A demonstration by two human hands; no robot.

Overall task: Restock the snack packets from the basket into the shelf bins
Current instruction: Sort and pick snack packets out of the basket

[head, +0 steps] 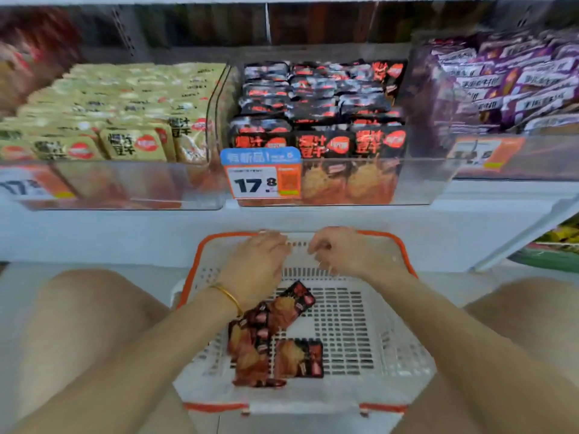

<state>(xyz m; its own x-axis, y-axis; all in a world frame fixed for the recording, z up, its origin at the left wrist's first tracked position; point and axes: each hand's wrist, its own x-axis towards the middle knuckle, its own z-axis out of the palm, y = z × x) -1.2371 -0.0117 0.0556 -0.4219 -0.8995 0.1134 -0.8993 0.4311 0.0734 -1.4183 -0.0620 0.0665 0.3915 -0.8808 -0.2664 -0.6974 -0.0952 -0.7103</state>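
Left hand and right hand are held empty, fingers loosely apart; packets at 7 o'clock are best gathered flat for the 12 o'clock bin

Left hand and right hand hover over the white slotted, orange-rimmed plastic basket; black-and-red snack packets lie inside; the clear plastic middle shelf bin holds matching packets.

White shelf 12 o'clock, w/ price tag ctr; dark back panel; pale floor 6 o'clock.
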